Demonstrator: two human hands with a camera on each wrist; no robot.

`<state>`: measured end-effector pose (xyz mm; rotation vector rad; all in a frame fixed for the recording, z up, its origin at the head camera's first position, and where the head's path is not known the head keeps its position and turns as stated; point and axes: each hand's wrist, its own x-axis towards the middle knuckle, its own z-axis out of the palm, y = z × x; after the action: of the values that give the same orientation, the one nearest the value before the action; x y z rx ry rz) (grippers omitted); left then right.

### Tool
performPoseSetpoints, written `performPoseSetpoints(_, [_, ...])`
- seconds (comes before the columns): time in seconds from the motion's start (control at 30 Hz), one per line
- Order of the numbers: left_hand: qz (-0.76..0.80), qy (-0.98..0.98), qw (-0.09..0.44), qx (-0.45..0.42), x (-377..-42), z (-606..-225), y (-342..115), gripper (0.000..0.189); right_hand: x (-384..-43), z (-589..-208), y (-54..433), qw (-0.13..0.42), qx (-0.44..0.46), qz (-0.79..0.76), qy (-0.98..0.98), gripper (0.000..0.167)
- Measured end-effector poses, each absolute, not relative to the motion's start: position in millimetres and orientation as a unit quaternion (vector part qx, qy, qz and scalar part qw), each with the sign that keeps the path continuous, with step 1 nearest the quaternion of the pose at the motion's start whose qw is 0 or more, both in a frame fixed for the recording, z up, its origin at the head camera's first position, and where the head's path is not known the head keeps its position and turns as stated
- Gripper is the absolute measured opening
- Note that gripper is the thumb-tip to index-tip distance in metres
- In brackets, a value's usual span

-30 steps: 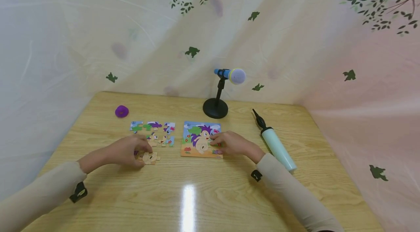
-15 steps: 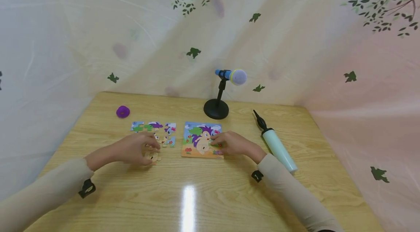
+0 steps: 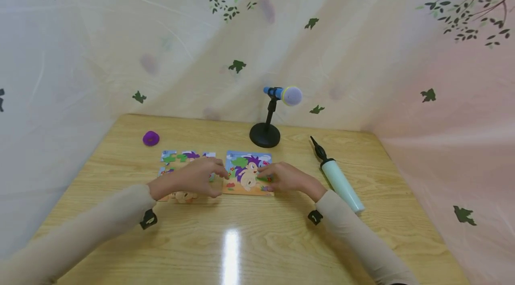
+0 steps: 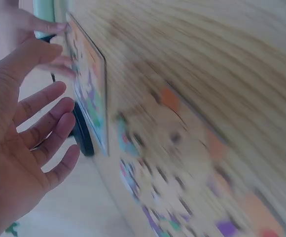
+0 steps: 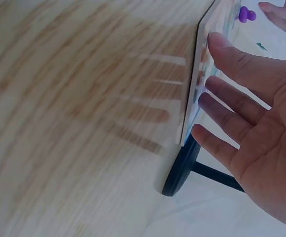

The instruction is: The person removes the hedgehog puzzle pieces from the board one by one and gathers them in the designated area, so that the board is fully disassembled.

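Observation:
A square picture puzzle board [image 3: 243, 190] with a purple-haired hedgehog lies flat on the table. My right hand [image 3: 286, 176] rests its fingertips on the board's right side; in the right wrist view its loosely bent fingers [image 5: 227, 116] touch or hover just over the surface. My left hand [image 3: 196, 177] hangs just left of the board, above the loose jigsaw pieces [image 3: 184, 197], and covers some of them. Nothing shows between its relaxed fingers [image 4: 39, 101] in the left wrist view, where the pieces look blurred.
Behind the board a toy microphone [image 3: 291, 96] sits on a black stand [image 3: 264, 135]. A pale green hand pump [image 3: 342, 185] with a black nozzle lies to the right. A small purple object [image 3: 150, 138] lies at the back left of the wooden table [image 3: 306, 249].
My left hand has moved right across the loose pieces, from the lower left ones to beside the board. The right hand has stayed at the board's right side.

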<state>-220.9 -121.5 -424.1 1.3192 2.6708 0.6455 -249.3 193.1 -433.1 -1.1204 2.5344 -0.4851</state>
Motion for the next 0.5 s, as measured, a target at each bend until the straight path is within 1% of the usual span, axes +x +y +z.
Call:
performPoseSetpoints(0.33, [0.199,0.863,0.060,0.461,-234.1,-430.9,-67.3,0.036,-254.6,-430.5,203.6,0.150,-0.386,-0.185,0.891,0.039])
performPoseSetpoints(0.5, [0.177,0.867,0.057,0.463,-238.4,-438.8,-47.9,0.040,-255.7,-432.2,212.2,0.148,-0.376,-0.189,0.895,0.042])
